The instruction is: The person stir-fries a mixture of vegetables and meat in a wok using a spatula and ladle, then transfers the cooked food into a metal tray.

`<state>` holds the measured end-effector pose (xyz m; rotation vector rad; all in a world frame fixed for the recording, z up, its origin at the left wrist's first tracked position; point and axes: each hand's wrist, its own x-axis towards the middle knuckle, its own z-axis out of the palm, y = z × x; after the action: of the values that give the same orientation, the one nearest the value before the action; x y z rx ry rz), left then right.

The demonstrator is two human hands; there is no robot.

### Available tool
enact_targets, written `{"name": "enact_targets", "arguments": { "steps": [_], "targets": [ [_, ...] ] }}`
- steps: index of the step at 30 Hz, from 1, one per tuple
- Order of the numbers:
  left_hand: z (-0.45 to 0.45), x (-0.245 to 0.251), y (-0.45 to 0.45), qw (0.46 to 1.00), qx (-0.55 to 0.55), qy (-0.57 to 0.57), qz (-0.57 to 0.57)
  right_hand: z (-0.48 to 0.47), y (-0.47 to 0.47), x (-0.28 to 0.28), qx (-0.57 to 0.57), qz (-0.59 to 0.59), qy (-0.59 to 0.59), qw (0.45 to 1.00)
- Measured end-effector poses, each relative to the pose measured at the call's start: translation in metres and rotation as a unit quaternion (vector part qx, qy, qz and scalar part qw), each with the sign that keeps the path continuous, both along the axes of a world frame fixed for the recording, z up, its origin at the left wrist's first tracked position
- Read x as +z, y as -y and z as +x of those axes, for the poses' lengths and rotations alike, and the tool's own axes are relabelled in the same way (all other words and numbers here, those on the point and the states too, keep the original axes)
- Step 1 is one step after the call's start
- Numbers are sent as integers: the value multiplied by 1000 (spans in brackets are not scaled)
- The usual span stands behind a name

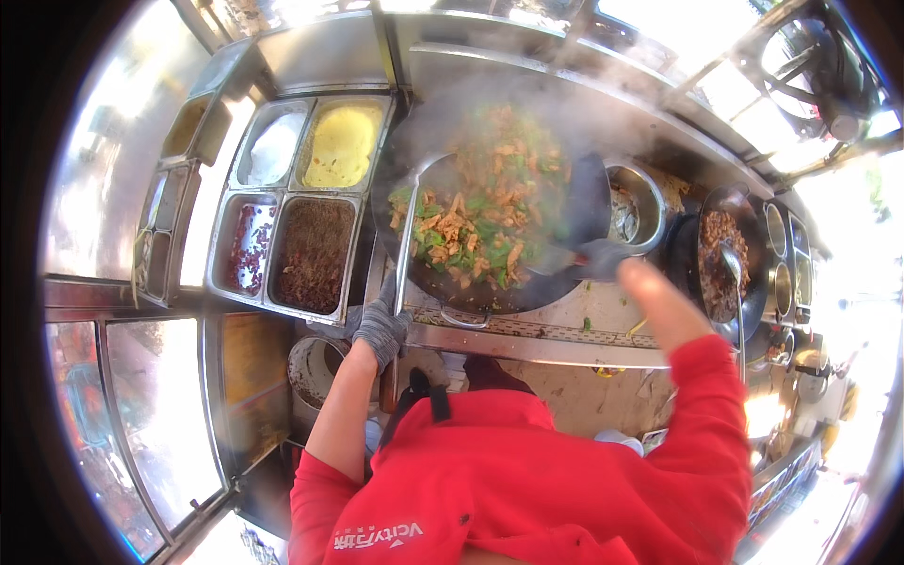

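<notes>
A large dark wok holds steaming strips of meat with green vegetables. My left hand, in a grey knit glove, grips a long metal-handled utensil at the wok's left side; its upper end reaches over the food, where steam blurs it. At the wok's lower right is my right hand, also gloved and blurred by motion. It is closed around the handle of a flat metal spatula, whose blade is at the food's edge.
Left of the wok stand metal trays with white and yellow contents, red bits and dark dried spices. To the right are a steel pot and a second wok with meat and a ladle. A white bucket stands below left.
</notes>
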<state>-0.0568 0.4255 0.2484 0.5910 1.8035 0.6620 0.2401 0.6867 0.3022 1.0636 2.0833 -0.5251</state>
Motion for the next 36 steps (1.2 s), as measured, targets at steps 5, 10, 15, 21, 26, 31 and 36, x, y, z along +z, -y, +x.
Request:
{"name": "enact_targets", "arguments": {
  "steps": [5,10,15,21,26,31,36],
  "targets": [
    [19,16,-9,998,40,-4,38,-70,18,-109,-176,53,-228,956],
    [16,38,-26,985,-49,-135,100,-94,11,-109,-307,-4,-407,860],
    [16,59,-34,966,-130,-212,72,-84,20,-92,-502,-186,-507,675],
    [37,55,-28,935,-194,-294,30,-59,48,-79,-635,-299,-527,478],
    [41,39,-25,921,-236,-309,21,-49,78,-72,-591,-498,-570,279],
    [21,38,-16,912,-221,-344,0,-14,73,-30,-568,-454,-503,468],
    [-8,27,3,923,-176,-341,-31,40,30,51,-310,-156,-231,909]
  ]
}}
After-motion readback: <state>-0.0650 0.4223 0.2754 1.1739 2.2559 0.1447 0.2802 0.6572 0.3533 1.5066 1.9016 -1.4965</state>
